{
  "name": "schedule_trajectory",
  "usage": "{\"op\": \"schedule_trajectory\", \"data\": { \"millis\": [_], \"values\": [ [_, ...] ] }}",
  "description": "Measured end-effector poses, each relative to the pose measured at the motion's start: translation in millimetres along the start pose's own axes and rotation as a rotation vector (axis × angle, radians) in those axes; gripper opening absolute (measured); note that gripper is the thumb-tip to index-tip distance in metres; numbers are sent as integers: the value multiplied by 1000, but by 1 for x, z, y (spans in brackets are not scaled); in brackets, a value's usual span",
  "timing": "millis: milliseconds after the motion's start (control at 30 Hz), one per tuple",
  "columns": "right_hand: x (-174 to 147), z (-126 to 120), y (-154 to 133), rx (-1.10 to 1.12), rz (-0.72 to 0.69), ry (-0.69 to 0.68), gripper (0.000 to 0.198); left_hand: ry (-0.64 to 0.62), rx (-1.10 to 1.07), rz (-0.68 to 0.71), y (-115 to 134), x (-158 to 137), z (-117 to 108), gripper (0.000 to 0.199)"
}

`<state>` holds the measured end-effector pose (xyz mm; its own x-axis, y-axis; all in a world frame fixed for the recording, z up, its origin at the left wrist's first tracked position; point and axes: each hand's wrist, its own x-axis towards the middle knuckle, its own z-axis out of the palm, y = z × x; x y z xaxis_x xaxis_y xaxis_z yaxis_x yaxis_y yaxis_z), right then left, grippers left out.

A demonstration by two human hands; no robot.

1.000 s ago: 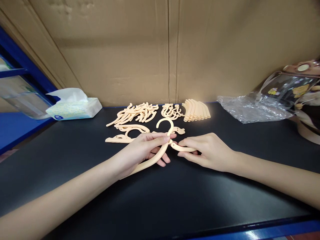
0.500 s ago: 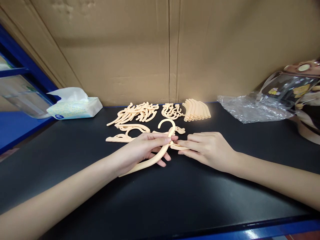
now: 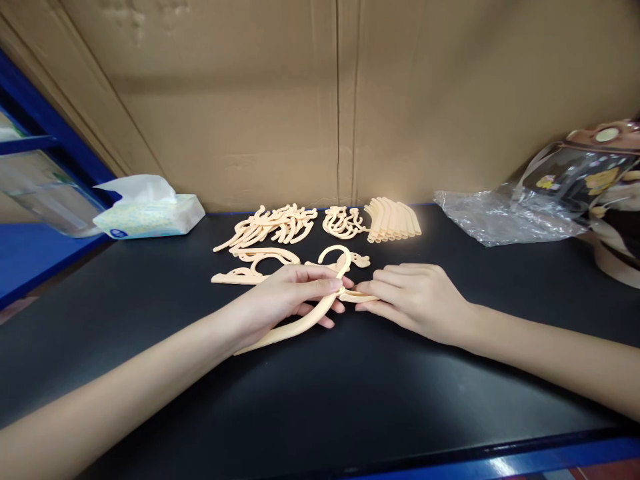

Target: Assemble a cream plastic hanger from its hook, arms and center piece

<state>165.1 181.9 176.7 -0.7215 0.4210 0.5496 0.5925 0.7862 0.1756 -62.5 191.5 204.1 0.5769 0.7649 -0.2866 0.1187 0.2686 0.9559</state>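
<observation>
A cream plastic clothes hanger (image 3: pixel 295 327) is held low over the black table. My left hand (image 3: pixel 285 293) is closed on it, the thumb pressing near the base of the curved hook (image 3: pixel 345 259). One hanger arm slopes down to the left below that palm. On the other side, my right hand (image 3: pixel 417 300) pinches a second hanger arm (image 3: pixel 357 297), which meets the first at the joint beneath the hook. The right fingers hide this arm's far end. Just behind my left hand lie folded hanger pieces (image 3: pixel 270 255), partly covered by it.
At the back of the black table (image 3: pixel 330 407) lie a heap of hanger arms (image 3: pixel 280 223), a few hooks (image 3: pixel 343 223) and a row of curved tubes (image 3: pixel 394 219). A tissue pack (image 3: pixel 155 215) sits left; a clear plastic bag (image 3: pixel 505 217) and a transparent bag (image 3: pixel 575 170) sit right.
The hook has dipped slightly, and the left thumb and fingers have shifted a little at the joint. Both hands keep their hold on the hanger.
</observation>
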Motion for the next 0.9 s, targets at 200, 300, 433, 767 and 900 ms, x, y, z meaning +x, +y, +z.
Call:
{"op": "schedule_trajectory", "data": {
  "millis": [200,300,433,767,900],
  "values": [
    [0,-3,1,-44,-68,14,33,19,82,19,-1,3,-2,18],
    [0,-4,1,-44,-85,10,32,25,95,25,-1,4,-2,17],
    [1,-4,0,-30,-87,13,35,33,107,43,0,3,-1,14],
    [0,-4,-1,-15,-69,-56,39,72,114,27,3,2,5,14],
    [0,-4,-2,-9,-46,-75,40,68,124,46,1,2,6,19]
  ]
}}
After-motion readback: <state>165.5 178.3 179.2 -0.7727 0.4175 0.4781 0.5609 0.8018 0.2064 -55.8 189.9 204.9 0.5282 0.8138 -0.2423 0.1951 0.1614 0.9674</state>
